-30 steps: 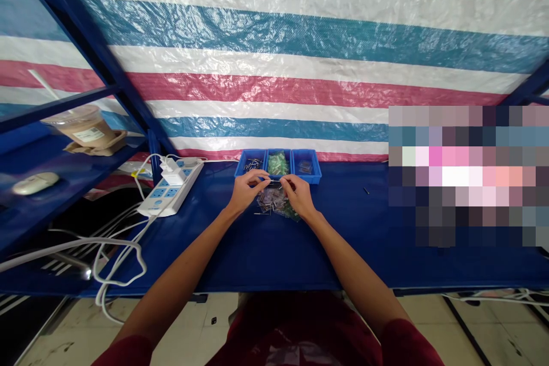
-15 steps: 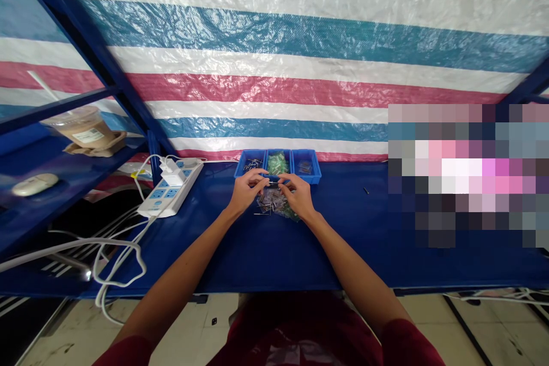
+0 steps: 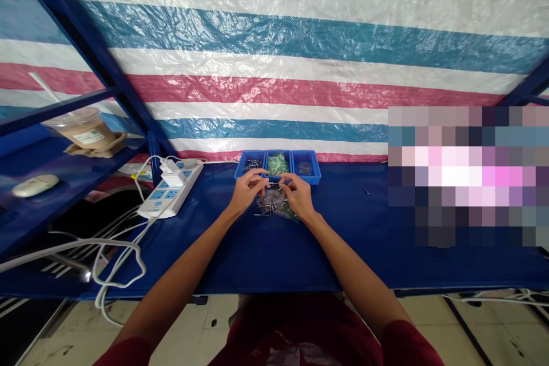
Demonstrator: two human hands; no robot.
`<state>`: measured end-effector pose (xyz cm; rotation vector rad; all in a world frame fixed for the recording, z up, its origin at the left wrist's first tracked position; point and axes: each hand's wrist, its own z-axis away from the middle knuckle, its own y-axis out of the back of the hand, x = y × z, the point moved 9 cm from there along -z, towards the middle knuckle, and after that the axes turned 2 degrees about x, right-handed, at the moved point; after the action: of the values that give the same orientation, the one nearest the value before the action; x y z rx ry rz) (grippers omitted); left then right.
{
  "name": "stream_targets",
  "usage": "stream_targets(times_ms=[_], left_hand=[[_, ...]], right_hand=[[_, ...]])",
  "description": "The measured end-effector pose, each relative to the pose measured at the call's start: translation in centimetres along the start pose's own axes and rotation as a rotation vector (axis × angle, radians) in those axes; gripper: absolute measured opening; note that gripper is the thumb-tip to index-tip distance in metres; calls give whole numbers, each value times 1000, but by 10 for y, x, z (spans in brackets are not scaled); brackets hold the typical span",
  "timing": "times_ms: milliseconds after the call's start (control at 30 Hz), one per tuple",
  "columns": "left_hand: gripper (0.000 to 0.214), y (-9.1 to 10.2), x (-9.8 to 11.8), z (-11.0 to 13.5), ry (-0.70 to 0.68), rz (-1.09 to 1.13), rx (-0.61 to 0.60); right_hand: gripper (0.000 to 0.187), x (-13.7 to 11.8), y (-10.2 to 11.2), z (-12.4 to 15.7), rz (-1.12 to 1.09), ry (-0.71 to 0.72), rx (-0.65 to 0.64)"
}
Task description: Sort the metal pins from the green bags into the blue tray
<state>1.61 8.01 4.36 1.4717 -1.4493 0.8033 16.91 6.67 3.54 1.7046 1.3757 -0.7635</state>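
Between my two hands is a thin metal pin-like piece [image 3: 274, 183], held level above the table. My left hand [image 3: 249, 190] pinches its left end and my right hand [image 3: 297, 191] is closed at its right end. Below them lies a pile of small metal pins and clear plastic bags [image 3: 271, 203], with some green at its right side. Just behind my hands stand three joined blue bins: the left bin [image 3: 242, 161] has dark and silver pins, the middle bin [image 3: 278, 164] green-looking small pieces, the right bin [image 3: 314, 169] a few small clear or metal pieces.
A white power strip [image 3: 165, 206] with a plugged-in adapter and loose white cables [image 3: 139, 257] lies to the left. A drink cup [image 3: 88, 128] and a white mouse-like object [image 3: 35, 185] sit on the left shelf. One small dark pin [image 3: 366, 191] lies right on the blue table [image 3: 257, 263].
Both hands stay nearly in place. The piece between the fingertips looks lighter and shows more plainly now; the view has shifted very slightly.
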Motion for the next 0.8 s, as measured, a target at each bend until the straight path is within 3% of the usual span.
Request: stream_targets(times_ms=[300, 467, 800], left_hand=[[35, 4, -2, 0, -25, -99, 21], [30, -3, 5, 2, -81, -215, -29], [27, 1, 4, 2, -125, -252, 37]], right_hand=[[22, 3, 9, 0, 59, -25, 61], [24, 2, 7, 0, 51, -26, 44], [24, 5, 2, 0, 48, -35, 6]])
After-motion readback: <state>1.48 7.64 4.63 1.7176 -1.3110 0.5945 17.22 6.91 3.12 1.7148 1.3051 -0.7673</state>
